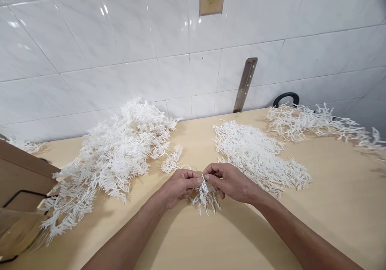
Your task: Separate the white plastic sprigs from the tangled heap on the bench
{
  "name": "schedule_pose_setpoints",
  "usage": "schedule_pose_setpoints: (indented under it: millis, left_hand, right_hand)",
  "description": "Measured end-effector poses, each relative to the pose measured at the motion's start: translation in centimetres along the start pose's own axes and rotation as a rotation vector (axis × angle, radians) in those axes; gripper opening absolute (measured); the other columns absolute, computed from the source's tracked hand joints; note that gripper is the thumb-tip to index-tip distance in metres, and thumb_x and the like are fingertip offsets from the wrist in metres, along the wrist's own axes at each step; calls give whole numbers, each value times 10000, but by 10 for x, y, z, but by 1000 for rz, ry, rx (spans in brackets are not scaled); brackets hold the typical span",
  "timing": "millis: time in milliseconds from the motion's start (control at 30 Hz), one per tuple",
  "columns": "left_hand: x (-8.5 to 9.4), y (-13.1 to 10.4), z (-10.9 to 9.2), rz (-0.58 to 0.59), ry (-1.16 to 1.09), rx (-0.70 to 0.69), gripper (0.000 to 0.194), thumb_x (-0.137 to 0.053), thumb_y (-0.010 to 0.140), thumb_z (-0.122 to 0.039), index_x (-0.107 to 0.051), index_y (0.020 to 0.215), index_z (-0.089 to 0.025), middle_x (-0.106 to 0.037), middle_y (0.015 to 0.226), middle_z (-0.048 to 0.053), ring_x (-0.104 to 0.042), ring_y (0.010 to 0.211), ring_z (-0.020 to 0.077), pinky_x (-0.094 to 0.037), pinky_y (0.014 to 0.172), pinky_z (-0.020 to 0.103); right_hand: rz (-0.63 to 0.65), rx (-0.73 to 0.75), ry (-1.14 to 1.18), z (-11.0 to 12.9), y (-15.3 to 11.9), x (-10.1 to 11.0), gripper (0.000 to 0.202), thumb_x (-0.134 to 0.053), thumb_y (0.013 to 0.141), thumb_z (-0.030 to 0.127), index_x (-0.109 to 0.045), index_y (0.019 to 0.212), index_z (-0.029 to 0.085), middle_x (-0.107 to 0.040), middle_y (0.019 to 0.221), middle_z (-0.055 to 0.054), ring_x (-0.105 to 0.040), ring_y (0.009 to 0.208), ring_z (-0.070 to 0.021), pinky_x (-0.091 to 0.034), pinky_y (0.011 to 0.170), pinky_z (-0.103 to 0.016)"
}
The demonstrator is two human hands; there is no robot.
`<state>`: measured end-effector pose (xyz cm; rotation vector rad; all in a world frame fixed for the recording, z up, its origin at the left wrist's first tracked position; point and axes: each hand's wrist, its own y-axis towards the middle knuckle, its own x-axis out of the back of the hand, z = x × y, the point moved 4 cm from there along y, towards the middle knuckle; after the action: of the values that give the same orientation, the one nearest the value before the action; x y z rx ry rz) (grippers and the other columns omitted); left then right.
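Note:
Between my hands hangs a small white branching plastic sprig (pixel 206 197), its thin forked ends pointing down toward the tabletop. My left hand (pixel 183 184) pinches its upper end from the left, thumb against fingers. From the right, my right hand (pixel 226 180) pinches the same top end, fingertips nearly touching those of the left. A large heap of similar white sprigs (pixel 120 149) lies to the left, with a small loose piece (pixel 172 159) at its edge. On the right, a flatter pile of white sprigs (pixel 256 153) lies beyond my right hand.
Another white strand pile (pixel 301 121) lies at the far right, before a black ring-shaped handle (pixel 286 97). A cardboard box (pixel 24 173) stands at the left edge. A metal strip (pixel 245 85) leans on the tiled wall behind the wooden table (pixel 241 242).

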<state>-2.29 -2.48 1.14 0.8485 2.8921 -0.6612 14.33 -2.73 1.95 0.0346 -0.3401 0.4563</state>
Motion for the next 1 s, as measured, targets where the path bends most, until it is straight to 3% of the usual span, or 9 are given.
schedule_pose_setpoints:
  millis: [300,400,533,733,1000]
  left_hand:
    - [-4,1,3,-42,22,22,419,-833,592,-465,-571,670,-148,-477,580,-37,-395,493,74,-263,497,234]
    - [-3,1,4,-52,19,27,404,-827,599,-449,-576,690,-145,-493,601,-35,-376,480,60,-212,475,226]
    - [-2,1,3,-19,27,14,381,-800,639,-442,-559,683,-150,-413,542,-69,-231,431,34,-117,446,236]
    - [-6,-1,1,-5,50,-3,329,-779,653,-394,-556,657,-153,-406,517,-63,-289,438,48,-173,438,220]
    - [-3,6,9,-66,43,-112,446,-797,660,-520,-567,725,-143,-520,580,-25,-394,460,63,-275,445,214]
  right_hand:
    - [11,-34,-45,-3,0,-1,354,-536,920,504,-620,830,172,-612,696,-7,-595,525,-117,-501,460,-222]
    - [5,-34,-51,-3,0,-1,314,-537,922,464,-612,830,174,-616,698,-4,-579,504,-108,-482,452,-216]
    - [-22,-22,-79,0,0,-4,212,-520,920,355,-601,829,182,-631,695,0,-575,509,-106,-451,461,-210]
    - [-81,-29,-139,3,-1,-9,59,-537,825,185,-595,811,184,-643,710,4,-571,554,-107,-434,499,-208]
    - [-55,-62,-89,6,-2,-6,198,-508,911,318,-647,932,180,-673,782,-24,-607,543,-121,-483,491,-233]
